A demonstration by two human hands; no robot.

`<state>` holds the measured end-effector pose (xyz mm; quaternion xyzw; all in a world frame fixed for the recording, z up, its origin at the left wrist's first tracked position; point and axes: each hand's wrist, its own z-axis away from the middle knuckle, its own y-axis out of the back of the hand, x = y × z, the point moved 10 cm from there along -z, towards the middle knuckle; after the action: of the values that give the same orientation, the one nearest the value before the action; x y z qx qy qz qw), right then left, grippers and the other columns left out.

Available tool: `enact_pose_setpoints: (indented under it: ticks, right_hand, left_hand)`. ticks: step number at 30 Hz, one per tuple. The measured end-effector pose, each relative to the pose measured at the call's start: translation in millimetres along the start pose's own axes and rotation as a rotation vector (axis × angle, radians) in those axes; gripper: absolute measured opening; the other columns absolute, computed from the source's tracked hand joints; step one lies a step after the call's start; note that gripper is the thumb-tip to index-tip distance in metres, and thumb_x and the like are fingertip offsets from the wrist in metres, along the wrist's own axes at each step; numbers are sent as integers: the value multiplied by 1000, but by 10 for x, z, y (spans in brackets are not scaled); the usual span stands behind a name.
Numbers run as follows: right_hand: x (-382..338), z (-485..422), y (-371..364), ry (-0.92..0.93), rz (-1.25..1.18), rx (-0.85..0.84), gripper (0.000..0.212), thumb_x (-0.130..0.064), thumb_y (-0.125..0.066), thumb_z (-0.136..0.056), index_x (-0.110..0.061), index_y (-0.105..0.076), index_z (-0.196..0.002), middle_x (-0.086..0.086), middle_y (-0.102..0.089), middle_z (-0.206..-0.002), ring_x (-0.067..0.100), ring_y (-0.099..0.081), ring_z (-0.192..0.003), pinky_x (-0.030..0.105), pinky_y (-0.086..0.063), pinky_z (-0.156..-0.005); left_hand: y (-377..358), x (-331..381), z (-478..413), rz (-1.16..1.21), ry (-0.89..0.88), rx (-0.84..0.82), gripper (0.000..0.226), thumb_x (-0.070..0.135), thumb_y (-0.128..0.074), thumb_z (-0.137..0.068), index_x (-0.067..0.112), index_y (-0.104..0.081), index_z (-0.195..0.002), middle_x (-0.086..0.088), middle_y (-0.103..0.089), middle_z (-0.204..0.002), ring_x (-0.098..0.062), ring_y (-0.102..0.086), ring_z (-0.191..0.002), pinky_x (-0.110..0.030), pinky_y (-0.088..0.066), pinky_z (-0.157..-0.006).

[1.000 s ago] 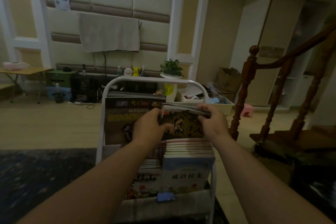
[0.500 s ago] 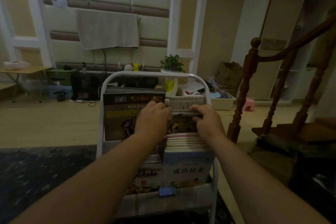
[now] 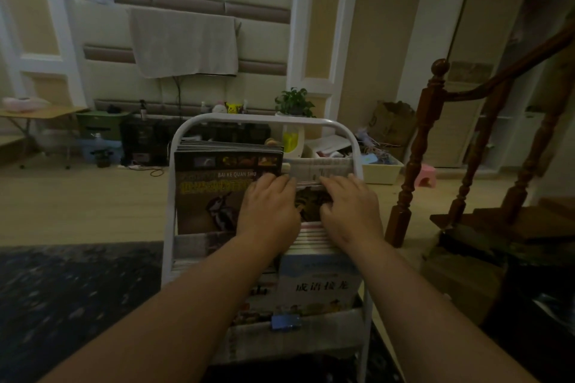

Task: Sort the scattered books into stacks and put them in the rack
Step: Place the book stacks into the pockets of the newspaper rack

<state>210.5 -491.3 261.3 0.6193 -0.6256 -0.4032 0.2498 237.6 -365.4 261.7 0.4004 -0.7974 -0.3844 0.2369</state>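
Observation:
A white metal rack (image 3: pixel 264 119) stands right in front of me. Its upper left slot holds a stack of dark books (image 3: pixel 211 196) with a bird on the front cover. In the upper right slot sits a stack of tiger-cover books (image 3: pixel 311 200). My left hand (image 3: pixel 267 205) and my right hand (image 3: pixel 350 208) grip this stack at its top edge, fingers curled over it, one on each side. Lower down, a stack with a pale blue cover (image 3: pixel 317 283) stands on the right, and more books (image 3: pixel 258 292) stand on the left, partly hidden by my left forearm.
A wooden stair post (image 3: pixel 417 149) and banister rise just right of the rack, with a cardboard box (image 3: pixel 460 283) below. A dark rug (image 3: pixel 62 295) lies at the left. Behind the rack are a potted plant (image 3: pixel 294 101), a cluttered white bin (image 3: pixel 382 171) and a folding table (image 3: pixel 40 110).
The tiger-cover stack, held tilted above the upper right slot a second ago, has gone down into it. Both hands moved down and closer together on its top edge.

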Motion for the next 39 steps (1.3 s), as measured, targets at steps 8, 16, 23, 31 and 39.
enact_pose_setpoints:
  ticks: [8, 16, 23, 31, 39]
  right_hand:
    - [-33, 4, -140, -26, -51, -38, 54, -31, -40, -94, -21, -38, -147, -2, -41, -149, 18, -29, -141, 41, -27, -115]
    - [-26, 64, -106, -61, -90, 32, 49, -27, -45, -89, -21, -50, -137, -3, -51, -135, 16, -40, -126, 36, -36, -104]
    - [18, 102, -133, -93, -91, 23, 47, -22, -51, -86, -25, -52, -133, -5, -54, -130, 16, -43, -122, 38, -40, -101]
    - [-28, 95, -171, -74, -38, -42, 55, -22, -47, -90, -25, -39, -144, -3, -42, -145, 19, -31, -134, 40, -32, -107]
    - [-78, 114, -192, -71, 23, -171, 64, -31, -37, -97, -24, -12, -156, -1, -10, -163, 23, -4, -150, 42, -12, -119]
  left_hand:
    - [-87, 35, 46, 44, 14, -38, 61, 34, -38, -95, 18, -24, -152, 0, -32, -155, -20, -26, -139, -37, -22, -113]
    - [-128, 37, 76, 38, 4, -47, 61, 35, -41, -91, 17, -31, -149, -1, -39, -151, -20, -32, -135, -37, -26, -111]
    - [-141, 58, 68, 33, 1, -49, 61, 36, -44, -89, 17, -35, -146, -2, -43, -147, -21, -35, -132, -39, -26, -110]
    - [-152, 54, 74, 54, 15, -57, 64, 37, -42, -90, 16, -30, -149, -3, -39, -150, -21, -31, -135, -38, -24, -113]
    - [-143, 32, 121, 149, 12, -132, 73, 37, -47, -93, 15, -14, -155, -5, -25, -158, -22, -21, -144, -37, -15, -120]
